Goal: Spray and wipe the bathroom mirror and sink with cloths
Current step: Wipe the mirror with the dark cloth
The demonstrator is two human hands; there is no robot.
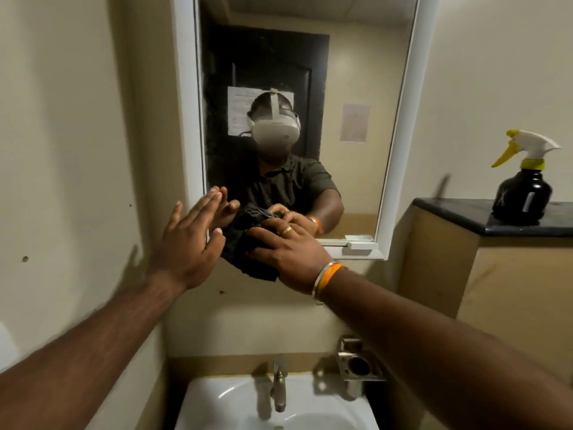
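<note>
Two hands at mirror's (pixel 356 88) lower edge, frame centre. Right hand (pixel 288 252) presses crumpled black cloth (pixel 245 249) flat against glass, fingers curled over it. Left hand (pixel 189 240) open, fingers spread, holding nothing, just beside cloth. Spray bottle (pixel 524 184) upright on dark ledge (pixel 449 212), right edge. White sink (pixel 235 401) bottom centre.

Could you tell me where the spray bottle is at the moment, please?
In the head view, the spray bottle stands upright at the far right on the dark ledge, beside the mirror, away from both hands.
</note>
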